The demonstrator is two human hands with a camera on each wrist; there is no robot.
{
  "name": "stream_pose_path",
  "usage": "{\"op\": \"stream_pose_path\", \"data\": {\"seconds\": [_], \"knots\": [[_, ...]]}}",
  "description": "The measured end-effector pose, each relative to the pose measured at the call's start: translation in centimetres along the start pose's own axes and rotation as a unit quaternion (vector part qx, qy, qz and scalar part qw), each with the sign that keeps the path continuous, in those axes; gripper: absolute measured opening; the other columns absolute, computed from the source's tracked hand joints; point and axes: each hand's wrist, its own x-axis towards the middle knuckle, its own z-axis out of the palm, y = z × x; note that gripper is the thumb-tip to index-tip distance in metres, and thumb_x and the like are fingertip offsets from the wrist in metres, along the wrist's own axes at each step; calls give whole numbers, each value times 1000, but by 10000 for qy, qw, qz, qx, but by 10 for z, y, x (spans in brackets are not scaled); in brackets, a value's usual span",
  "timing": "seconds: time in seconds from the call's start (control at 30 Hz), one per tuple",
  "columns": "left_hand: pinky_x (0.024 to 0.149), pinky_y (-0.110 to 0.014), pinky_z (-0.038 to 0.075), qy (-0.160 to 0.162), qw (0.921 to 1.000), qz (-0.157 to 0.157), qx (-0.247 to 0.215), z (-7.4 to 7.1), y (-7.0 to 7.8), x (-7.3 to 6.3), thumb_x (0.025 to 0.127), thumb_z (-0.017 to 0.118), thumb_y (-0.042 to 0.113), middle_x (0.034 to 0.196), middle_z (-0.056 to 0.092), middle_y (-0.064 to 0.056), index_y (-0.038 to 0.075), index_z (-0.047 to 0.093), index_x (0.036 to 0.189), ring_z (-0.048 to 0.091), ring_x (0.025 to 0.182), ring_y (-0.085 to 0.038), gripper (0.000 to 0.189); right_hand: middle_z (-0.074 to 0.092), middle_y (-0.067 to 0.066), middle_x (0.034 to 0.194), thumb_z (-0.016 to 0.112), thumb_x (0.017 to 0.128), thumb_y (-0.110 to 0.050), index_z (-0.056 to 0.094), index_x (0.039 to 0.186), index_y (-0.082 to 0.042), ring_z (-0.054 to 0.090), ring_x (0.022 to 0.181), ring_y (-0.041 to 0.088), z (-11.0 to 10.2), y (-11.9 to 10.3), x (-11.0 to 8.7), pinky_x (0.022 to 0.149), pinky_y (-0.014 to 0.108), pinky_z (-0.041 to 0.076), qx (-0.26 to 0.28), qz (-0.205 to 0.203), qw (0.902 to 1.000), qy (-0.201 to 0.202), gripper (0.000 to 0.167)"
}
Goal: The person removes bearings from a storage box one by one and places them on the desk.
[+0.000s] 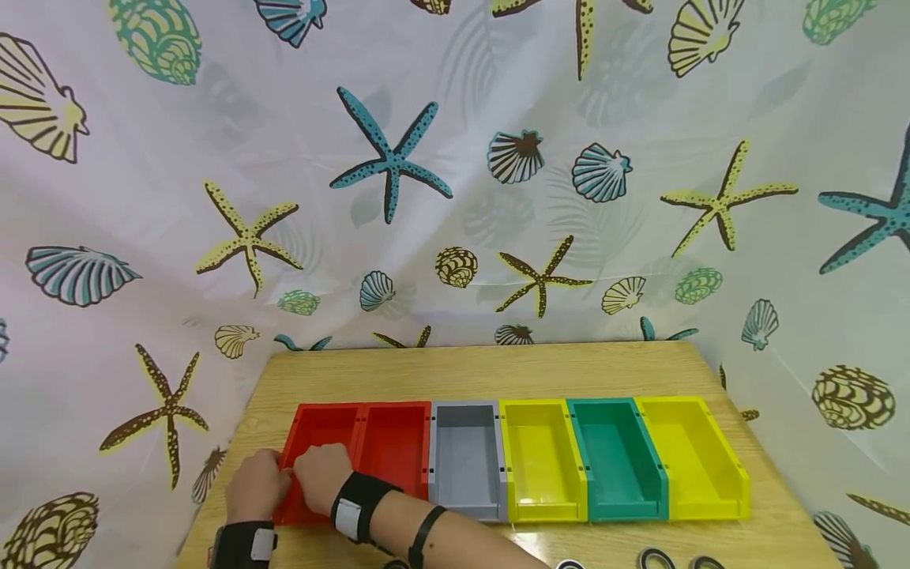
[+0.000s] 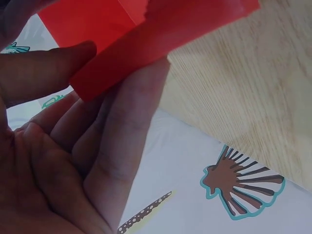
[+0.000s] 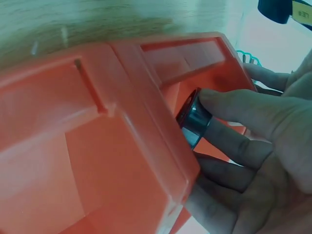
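A row of joined open bins stands on the wooden table, with two red ones at the left end. My left hand [image 1: 254,484] grips the wall of the leftmost red bin [image 1: 325,424], thumb on its inner side and fingers underneath, as the left wrist view shows. Over that same bin is my right hand [image 1: 323,476]. It pinches a shiny metal ball bearing [image 3: 196,121] between thumb and fingers, just inside the bin beside the divider to the second red bin [image 1: 395,442]. In the head view the bearing is hidden behind the hand.
Rightward, the row continues with a grey bin [image 1: 465,454], a yellow bin [image 1: 543,454], a green bin [image 1: 613,454] and another yellow bin [image 1: 690,454]. Several bearings lie along the table's near edge, one [image 1: 643,559] at the right. A shell-patterned curtain [image 1: 455,213] surrounds the table.
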Motion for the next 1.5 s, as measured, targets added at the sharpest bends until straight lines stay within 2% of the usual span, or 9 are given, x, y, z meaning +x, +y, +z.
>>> {"op": "stream_pose_path", "data": {"seconds": [0.1, 0.33, 0.6, 0.87, 1.17, 1.37, 1.5], "knots": [[55, -38, 48, -8, 10000, -50, 0, 0, 1, 1, 90, 67, 8, 72, 63, -8, -6, 72, 104, 57, 65, -25, 20, 60, -12, 65, 78, 88, -42, 76, 91, -36, 54, 60, 8, 1, -4, 0, 59, 26, 49, -149, 135, 9998, -56, 7], [58, -41, 50, -22, 10000, 2, 56, 0, 1, -1, 90, 69, 9, 75, 65, -13, -10, 71, 105, 58, 67, -27, 24, 63, -14, 69, 75, 90, -45, 76, 96, -42, 56, 64, 8, 3, -13, -1, 63, 27, 45, -343, 380, 9979, -398, 6], [59, -43, 50, -8, 10000, -9, 84, 0, 1, 0, 89, 70, 9, 75, 65, -14, -10, 70, 105, 58, 67, -28, 25, 62, -14, 68, 73, 91, -46, 75, 87, -41, 55, 62, 8, 14, -23, 8, 61, 28, 43, -429, 820, 9949, -412, 6], [59, -43, 52, 1, 10000, -7, 66, 0, 2, -1, 88, 71, 9, 78, 67, -17, -11, 71, 105, 58, 66, -28, 26, 62, -15, 68, 71, 92, -47, 74, 86, -43, 54, 62, 8, 20, -29, 12, 60, 29, 41, -542, 1134, 9910, -463, 8], [58, -42, 50, 17, 10000, 13, 54, -1, 6, -1, 88, 70, 9, 76, 66, -14, -10, 71, 105, 58, 67, -27, 25, 64, -16, 72, 71, 93, -44, 75, 90, -44, 56, 66, 8, 20, -26, 11, 62, 29, 42, -458, 1174, 9911, -425, 5], [59, -43, 52, -84, 9999, -83, 20, 1, 4, -1, 89, 70, 9, 80, 68, -19, -10, 71, 107, 60, 68, -28, 26, 64, -16, 73, 72, 94, -42, 75, 92, -43, 56, 66, 8, 23, -24, 12, 63, 29, 44, -288, 1070, 9928, -455, 4], [59, -43, 52, -104, 9998, -157, 39, 1, 3, -1, 90, 69, 8, 82, 68, -19, -10, 70, 110, 61, 69, -28, 27, 64, -14, 71, 76, 92, -40, 76, 93, -40, 56, 64, 9, 24, -20, 9, 63, 28, 47, -5, 860, 9958, -301, 1]]}}
